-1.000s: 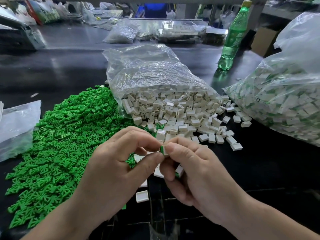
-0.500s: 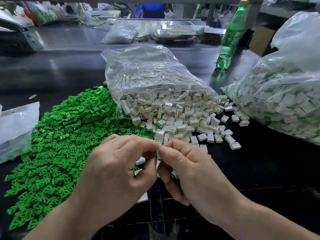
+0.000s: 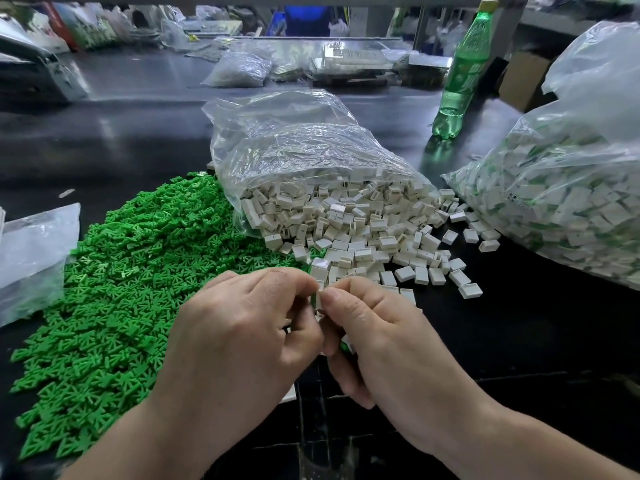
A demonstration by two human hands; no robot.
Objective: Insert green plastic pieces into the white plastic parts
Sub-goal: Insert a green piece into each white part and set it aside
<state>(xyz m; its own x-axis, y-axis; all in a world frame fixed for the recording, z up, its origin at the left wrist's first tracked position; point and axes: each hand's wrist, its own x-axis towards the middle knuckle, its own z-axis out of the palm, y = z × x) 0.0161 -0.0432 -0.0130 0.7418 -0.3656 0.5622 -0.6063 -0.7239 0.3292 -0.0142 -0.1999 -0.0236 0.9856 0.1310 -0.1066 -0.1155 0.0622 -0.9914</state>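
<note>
A broad heap of green plastic pieces (image 3: 114, 289) covers the black table at the left. White plastic parts (image 3: 353, 230) spill from an open clear bag (image 3: 298, 150) in the middle. My left hand (image 3: 242, 337) and my right hand (image 3: 377, 337) meet fingertip to fingertip in front of the white pile. Between them they pinch a small white part with a green piece (image 3: 318, 296), mostly hidden by the fingers. More white and green shows under the curled lower fingers of my right hand.
A large clear bag of white-and-green parts (image 3: 568, 202) lies at the right. A green bottle (image 3: 460, 71) stands behind it. A flat clear bag (image 3: 31, 251) lies at the left edge. Bags and boxes crowd the far side of the table (image 3: 536, 341).
Both hands have drawn closer together and moved slightly away from me, toward the white pile. The white and green part seen between the fingertips a second ago is now almost covered.
</note>
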